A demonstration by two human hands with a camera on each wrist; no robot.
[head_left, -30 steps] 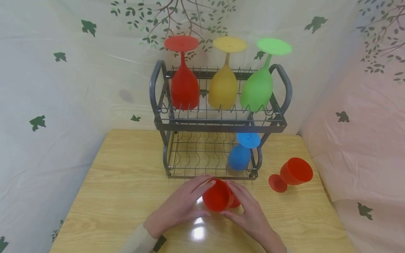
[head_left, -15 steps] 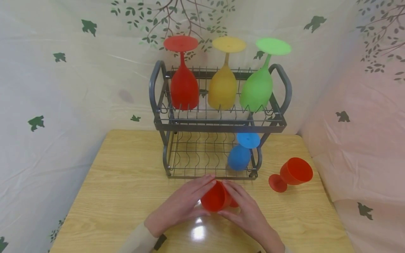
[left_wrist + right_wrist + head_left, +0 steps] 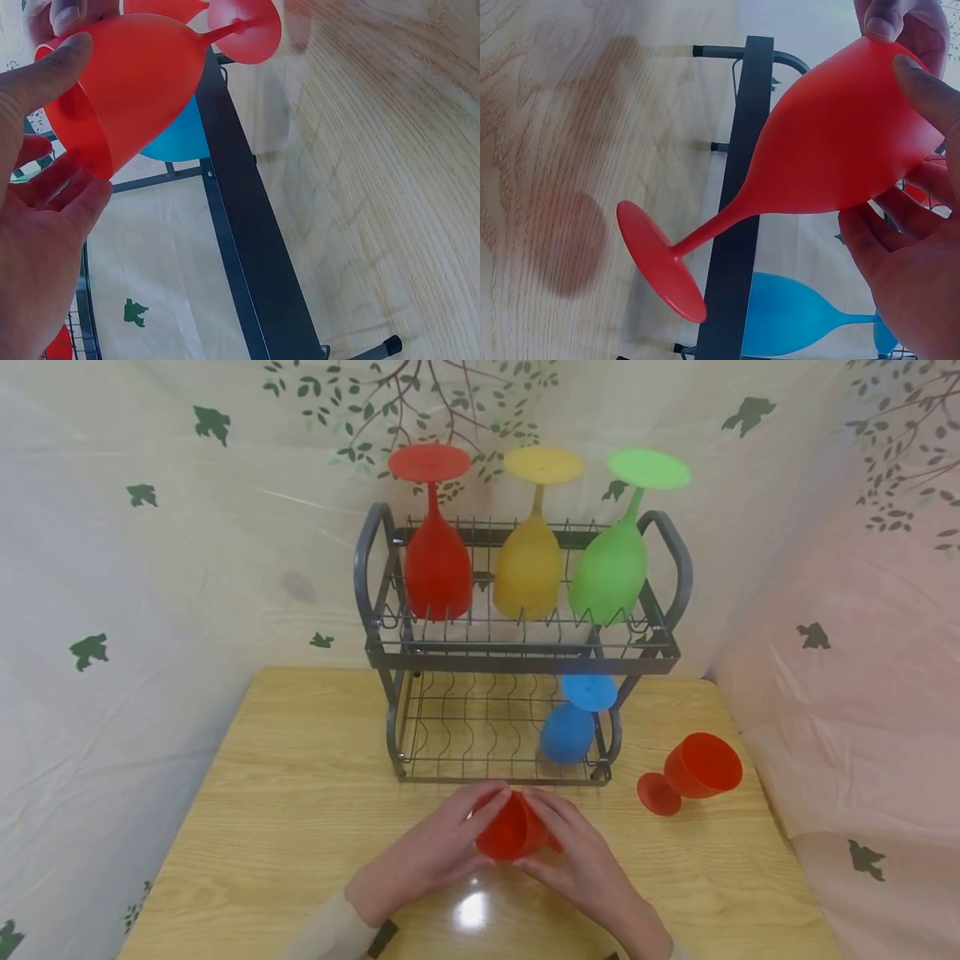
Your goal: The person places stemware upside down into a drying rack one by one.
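Observation:
A red wine glass (image 3: 504, 831) is held tilted in front of the rack, its mouth toward the head camera. My left hand (image 3: 431, 843) grips it at the rim, thumb on one side and fingers on the other. Around the bowl's other side curve the fingers and thumb of my right hand (image 3: 588, 864). In the right wrist view, the glass's stem and foot (image 3: 660, 262) extend free of both hands, above the table. Both hands hide much of the bowl in the head view.
A black two-tier dish rack (image 3: 525, 662) stands behind the hands. Upside down on top are red (image 3: 438, 568), yellow (image 3: 528, 568) and green (image 3: 611, 568) wine glasses; a blue glass (image 3: 567, 733) leans below. Another red goblet (image 3: 693, 768) lies on the wooden table (image 3: 300, 793) at right.
The held wine glass has shifted slightly left, and its foot shows less in the head view. Both hands have come a little closer together around it; the racked glasses have not moved.

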